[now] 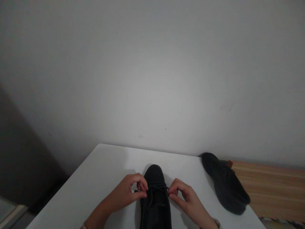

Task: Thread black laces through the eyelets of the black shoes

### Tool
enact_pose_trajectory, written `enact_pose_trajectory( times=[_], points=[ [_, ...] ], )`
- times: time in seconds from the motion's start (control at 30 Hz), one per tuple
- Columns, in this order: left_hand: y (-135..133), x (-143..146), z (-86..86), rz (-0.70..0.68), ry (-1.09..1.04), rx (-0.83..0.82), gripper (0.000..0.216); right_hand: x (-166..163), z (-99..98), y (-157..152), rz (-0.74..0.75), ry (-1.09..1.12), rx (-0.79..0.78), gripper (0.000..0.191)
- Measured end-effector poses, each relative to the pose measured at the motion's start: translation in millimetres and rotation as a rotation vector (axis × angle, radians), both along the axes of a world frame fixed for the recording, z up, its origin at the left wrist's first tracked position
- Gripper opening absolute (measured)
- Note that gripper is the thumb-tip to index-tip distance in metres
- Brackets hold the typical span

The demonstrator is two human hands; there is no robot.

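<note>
A black lace-up shoe (155,194) stands on the white table (105,171), toe pointing away from me. My left hand (127,192) pinches the lace at the shoe's left side, thumb and fingers pressed together. On the right side my right hand (184,198) pinches the lace in the same way. The lace runs taut across the shoe between both hands. The heel of the shoe is cut off by the lower edge of the view.
A second black shoe (225,183) lies at the table's right edge, partly over a wooden surface (274,187). A plain pale wall (152,70) rises just behind the table. Dark floor shows at the left.
</note>
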State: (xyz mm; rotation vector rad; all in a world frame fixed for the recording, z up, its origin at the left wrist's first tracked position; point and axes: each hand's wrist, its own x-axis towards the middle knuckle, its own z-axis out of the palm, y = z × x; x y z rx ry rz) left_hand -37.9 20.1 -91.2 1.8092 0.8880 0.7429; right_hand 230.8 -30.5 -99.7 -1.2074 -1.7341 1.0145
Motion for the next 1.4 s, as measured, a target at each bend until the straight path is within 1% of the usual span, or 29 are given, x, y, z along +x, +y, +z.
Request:
enact_pose_trajectory(
  times=[0.17, 0.37, 0.47, 0.57, 0.67, 0.8, 0.93, 1.0, 1.1, 1.23, 1.4],
  points=[
    [-9, 2, 11.0, -0.007, 0.098, 0.049, 0.016, -9, 5.4, -12, -0.081, -0.119, -0.006, 0.016],
    [-18, 5, 22.7, 0.014, 0.188, 0.077, 0.023, -11, 14.7, -20, -0.073, -0.262, 0.074, 0.016],
    [-20, 7, 25.9, 0.004, 0.236, 0.113, 0.023, -14, 17.4, -21, -0.083, -0.348, 0.133, 0.016],
    [-22, 7, 27.7, 0.006, 0.263, 0.145, 0.019, -16, 19.2, -22, -0.084, -0.376, 0.167, 0.017],
    [-24, 7, 27.8, 0.021, 0.236, 0.150, 0.014, -18, 20.6, -24, -0.073, -0.375, 0.162, 0.018],
    [-23, 7, 24.2, 0.044, 0.191, 0.167, 0.013, -20, 24.2, -26, -0.062, -0.371, 0.162, 0.018],
    [-22, 10, 21.2, 0.044, 0.185, 0.188, 0.015, -26, 31.2, -29, -0.060, -0.381, 0.233, 0.020],
    [-23, 11, 21.3, 0.041, 0.185, 0.185, 0.016, -30, 34.4, -30, -0.053, -0.434, 0.278, 0.019],
    [-24, 12, 21.7, 0.048, 0.205, 0.185, 0.016, -38, 36.6, -29, -0.072, -0.571, 0.313, 0.018],
    [-24, 10, 19.2, 0.036, 0.198, 0.179, 0.017, -49, 36.9, -23, -0.107, -0.762, 0.272, 0.025],
    [-24, 9, 17.5, 0.043, 0.169, 0.149, 0.014, -59, 41.7, -16, -0.122, -0.855, 0.225, 0.026]
  ],
)
